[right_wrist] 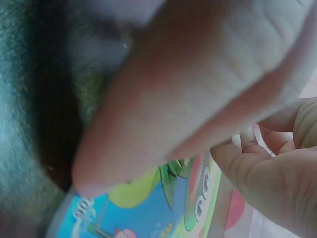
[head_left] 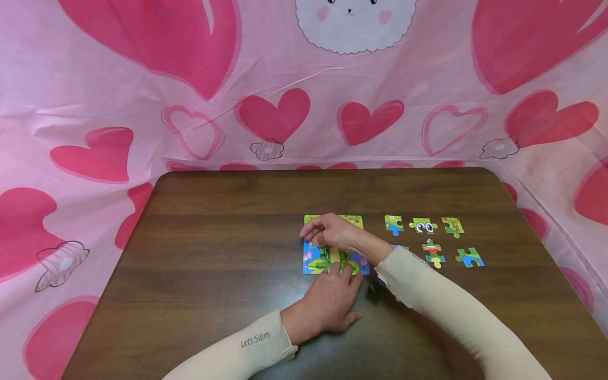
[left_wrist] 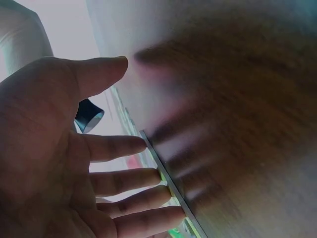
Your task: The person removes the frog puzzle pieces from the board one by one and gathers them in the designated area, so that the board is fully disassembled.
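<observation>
A square frog picture puzzle (head_left: 309, 266) lies flat on the table. My left hand (head_left: 331, 300) has its fingers extended onto the puzzle's near edge; the left wrist view shows those fingertips (left_wrist: 143, 144) along the board's thin side, thumb apart. Over the puzzle's upper left part reaches my right hand (head_left: 332, 232), fingers loosely bent and no piece showing among them. In the right wrist view the right hand (right_wrist: 272, 173) is beyond the board (right_wrist: 153, 208), where printed frog eyes show. A large blurred left finger (right_wrist: 138, 124) crosses the foreground there and hides much of the board.
Loose jigsaw pieces lie in two rows to the right, among them a piece with eyes (head_left: 423, 226), a flower piece (head_left: 393, 224) and an orange-and-green piece (head_left: 434, 254). My right sleeve (head_left: 408, 277) partly covers one blue piece. Pink heart-print cloth (head_left: 271, 68) hangs behind the brown table (head_left: 214, 221).
</observation>
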Motion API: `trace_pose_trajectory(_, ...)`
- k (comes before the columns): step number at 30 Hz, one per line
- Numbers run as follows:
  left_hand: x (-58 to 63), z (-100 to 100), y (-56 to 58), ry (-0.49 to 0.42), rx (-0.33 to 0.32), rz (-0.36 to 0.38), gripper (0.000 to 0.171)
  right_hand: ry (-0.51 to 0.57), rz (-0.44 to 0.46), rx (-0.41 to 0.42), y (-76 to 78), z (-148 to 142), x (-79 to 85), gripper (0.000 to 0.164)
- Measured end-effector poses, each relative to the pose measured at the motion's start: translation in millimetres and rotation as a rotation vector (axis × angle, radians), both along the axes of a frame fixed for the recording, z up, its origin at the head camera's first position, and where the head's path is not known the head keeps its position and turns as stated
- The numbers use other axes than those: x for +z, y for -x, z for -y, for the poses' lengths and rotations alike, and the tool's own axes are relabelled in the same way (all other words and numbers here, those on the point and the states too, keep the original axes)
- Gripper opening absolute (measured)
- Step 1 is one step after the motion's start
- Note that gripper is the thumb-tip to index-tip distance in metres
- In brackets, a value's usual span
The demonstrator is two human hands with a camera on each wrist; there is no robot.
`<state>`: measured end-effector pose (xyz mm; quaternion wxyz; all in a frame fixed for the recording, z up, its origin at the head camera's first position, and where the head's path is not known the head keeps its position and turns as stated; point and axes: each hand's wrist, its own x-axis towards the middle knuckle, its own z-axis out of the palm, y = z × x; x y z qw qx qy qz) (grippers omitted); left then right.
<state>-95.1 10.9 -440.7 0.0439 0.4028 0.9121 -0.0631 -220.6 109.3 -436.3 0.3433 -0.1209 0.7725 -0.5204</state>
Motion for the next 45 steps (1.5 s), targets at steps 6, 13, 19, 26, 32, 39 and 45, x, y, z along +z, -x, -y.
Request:
trace_pose_trajectory(6, 0.9, -2.1, -0.1, -0.007, -0.002, 0.019, 0.078, 0.041, -0.002, -0.04, 4.6, -9.3, 5.3, 0.034)
trace_pose_trajectory(13, 0.6, -3.5, 1.2, 0.0, -0.004, 0.04, 0.077, 0.097, 0.011, -0.084, 7.0, -30.3, 16.9, 0.037)
trace_pose_trajectory(19, 1.0, -2.8, 2.8, -0.022, 0.0, 0.072, 0.074, 0.118, -0.002, -0.131, 5.2, -60.0, 27.0, 0.043)
trace_pose_trajectory(26, 3.3, 0.6, 6.9, -0.04, 0.023, 0.123, 0.072, 0.128, -0.013, -0.186, -2.8, -101.9, 39.3, 0.044)
trace_pose_trajectory(32, 7.1, 2.7, 10.1, -0.054, 0.033, 0.165, 0.066, 0.096, -0.005, -0.233, -18.5, -138.3, 45.8, 0.046)
trace_pose_trajectory(39, 6.8, 2.7, 9.6, -0.09, 0.043, 0.159, 0.058, 0.106, -0.009, -0.228, -40.2, -170.6, 41.8, 0.04)
trace_pose_trajectory(45, 7.3, 1.7, 10.1, -0.075, 0.037, 0.16, 0.059, 0.149, 0.036, -0.209, -57.8, -189.4, 21.4, 0.037)
